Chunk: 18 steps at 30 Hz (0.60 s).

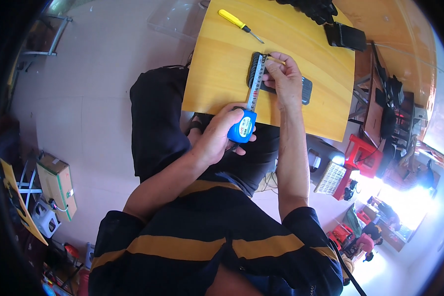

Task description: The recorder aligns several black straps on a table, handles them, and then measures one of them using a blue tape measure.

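My left hand (pixel 220 129) is closed around a blue tape measure (pixel 242 127) just off the near edge of the yellow wooden table (pixel 217 79). Its steel blade (pixel 255 89) is pulled out away from me over the tabletop. The blade lies along a black ribbed object (pixel 254 69), whose exact kind I cannot make out. At the blade's far end my right hand (pixel 286 79) pinches with thumb and fingers. Partly hidden under that hand, a dark flat piece with a ribbed end (pixel 306 92) reaches out to the right.
A yellow-handled screwdriver (pixel 239 24) lies at the table's far left. Black items and a dark box (pixel 345 36) sit at the far right edge. Red stools (pixel 362 155) stand right of the table, a cardboard box (pixel 57 185) on the floor at left. People are in the background, lower right.
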Each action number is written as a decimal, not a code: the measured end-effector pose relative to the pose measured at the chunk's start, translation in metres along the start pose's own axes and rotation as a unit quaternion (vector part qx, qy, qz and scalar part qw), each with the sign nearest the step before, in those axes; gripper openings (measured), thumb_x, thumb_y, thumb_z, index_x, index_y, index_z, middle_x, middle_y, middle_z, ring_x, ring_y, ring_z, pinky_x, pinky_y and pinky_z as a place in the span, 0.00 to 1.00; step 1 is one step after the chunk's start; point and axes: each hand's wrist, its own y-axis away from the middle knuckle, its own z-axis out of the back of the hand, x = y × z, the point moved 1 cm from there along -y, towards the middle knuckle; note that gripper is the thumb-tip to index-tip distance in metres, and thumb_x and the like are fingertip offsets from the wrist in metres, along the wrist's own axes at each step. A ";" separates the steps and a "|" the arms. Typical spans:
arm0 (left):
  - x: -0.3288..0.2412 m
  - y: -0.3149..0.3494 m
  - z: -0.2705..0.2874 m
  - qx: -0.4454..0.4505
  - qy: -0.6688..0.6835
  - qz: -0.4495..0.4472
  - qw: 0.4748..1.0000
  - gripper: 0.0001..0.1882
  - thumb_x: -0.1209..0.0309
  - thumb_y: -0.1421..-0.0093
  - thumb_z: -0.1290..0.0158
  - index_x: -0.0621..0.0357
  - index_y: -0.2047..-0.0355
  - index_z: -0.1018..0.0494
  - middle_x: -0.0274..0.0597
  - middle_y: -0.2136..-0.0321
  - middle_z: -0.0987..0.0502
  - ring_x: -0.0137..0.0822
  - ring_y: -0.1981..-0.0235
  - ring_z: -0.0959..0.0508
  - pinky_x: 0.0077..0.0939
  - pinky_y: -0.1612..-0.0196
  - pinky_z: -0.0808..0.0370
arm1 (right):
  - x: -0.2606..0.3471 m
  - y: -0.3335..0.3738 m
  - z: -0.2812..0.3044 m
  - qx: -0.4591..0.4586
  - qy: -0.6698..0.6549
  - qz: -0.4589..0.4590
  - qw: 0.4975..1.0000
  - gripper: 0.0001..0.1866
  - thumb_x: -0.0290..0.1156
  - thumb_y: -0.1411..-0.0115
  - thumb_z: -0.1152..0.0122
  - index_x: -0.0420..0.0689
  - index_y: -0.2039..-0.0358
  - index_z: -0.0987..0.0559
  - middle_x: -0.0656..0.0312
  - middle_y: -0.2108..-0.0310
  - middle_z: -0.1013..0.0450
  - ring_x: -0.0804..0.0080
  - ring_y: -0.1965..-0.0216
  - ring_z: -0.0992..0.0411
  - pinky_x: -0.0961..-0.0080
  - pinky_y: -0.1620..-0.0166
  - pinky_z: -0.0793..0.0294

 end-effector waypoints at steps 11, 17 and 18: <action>-0.001 -0.002 0.002 0.006 0.007 0.006 1.000 0.26 0.48 0.29 0.54 0.47 0.39 0.35 0.45 0.57 0.20 0.39 0.59 0.15 0.30 0.73 0.20 | 0.001 -0.002 -0.002 -0.005 0.017 -0.002 1.000 0.16 0.28 0.34 0.35 0.43 0.48 0.24 0.66 0.68 0.20 0.83 0.75 0.24 0.89 0.73 0.28; -0.003 -0.001 -0.001 0.003 0.000 0.012 1.000 0.26 0.49 0.29 0.55 0.48 0.37 0.36 0.46 0.56 0.21 0.39 0.58 0.15 0.30 0.72 0.20 | 0.001 -0.001 0.001 -0.002 0.030 -0.011 0.999 0.16 0.29 0.33 0.36 0.44 0.46 0.24 0.68 0.66 0.20 0.86 0.74 0.24 0.89 0.71 0.26; -0.002 0.000 -0.001 0.003 0.001 0.012 1.000 0.26 0.49 0.29 0.55 0.48 0.37 0.36 0.46 0.56 0.21 0.39 0.58 0.15 0.30 0.72 0.20 | 0.001 -0.001 0.001 -0.002 0.031 -0.012 0.999 0.16 0.29 0.33 0.36 0.44 0.46 0.24 0.68 0.66 0.20 0.86 0.74 0.24 0.89 0.71 0.26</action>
